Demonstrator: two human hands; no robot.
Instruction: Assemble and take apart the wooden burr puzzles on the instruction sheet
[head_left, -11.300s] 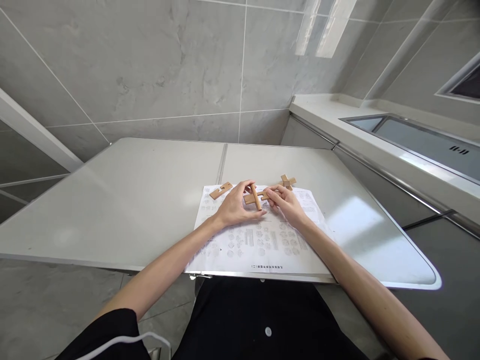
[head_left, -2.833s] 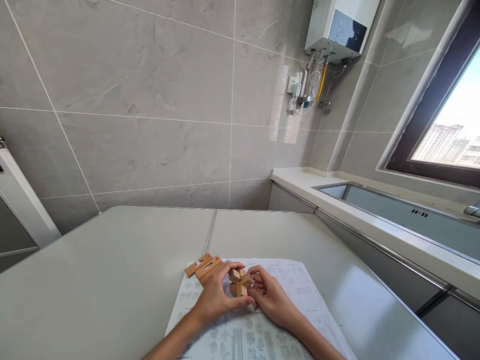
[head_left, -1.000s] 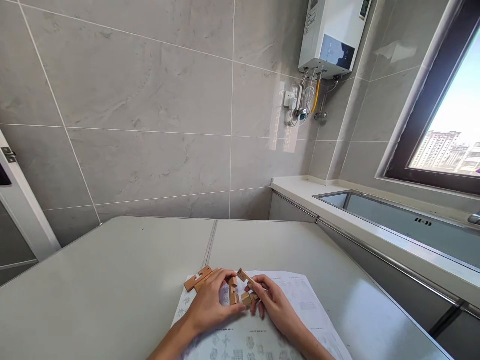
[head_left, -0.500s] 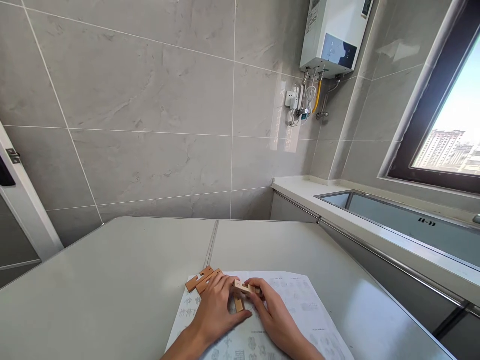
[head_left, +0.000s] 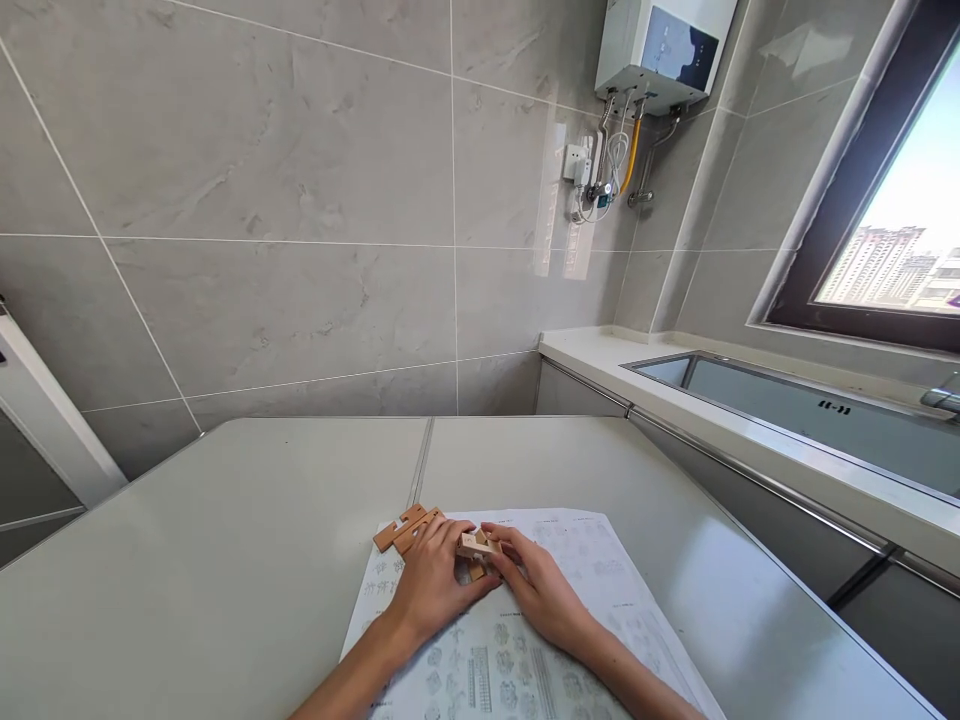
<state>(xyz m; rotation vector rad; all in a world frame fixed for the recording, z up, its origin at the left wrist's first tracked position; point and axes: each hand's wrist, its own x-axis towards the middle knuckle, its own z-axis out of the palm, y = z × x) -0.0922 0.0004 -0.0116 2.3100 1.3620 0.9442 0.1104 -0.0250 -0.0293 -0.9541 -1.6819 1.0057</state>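
Left hand (head_left: 429,583): fingers curled around small wooden pieces (head_left: 472,546), thumb on near side. Right hand (head_left: 538,585): fingers pinching right side of same pieces; exact contact partly hidden. Wooden pieces sit between both hands, over printed sheet (head_left: 502,650) on pale worktop (head_left: 225,560). Flat notched boards (head_left: 394,530) lie at sheet's far-left corner, just beyond left fingers.

A grey tiled wall (head_left: 300,170) with pale joints rose behind the far edge of the white desk (head_left: 225,560), and a white-framed panel (head_left: 56,420) stood beyond its far left corner. Along the right edge ran a pale counter (head_left: 592,350) with an inset sink (head_left: 780,405). Daylight came through a dark-framed window (head_left: 896,225) above it, near a white wall-hung heater (head_left: 660,55).
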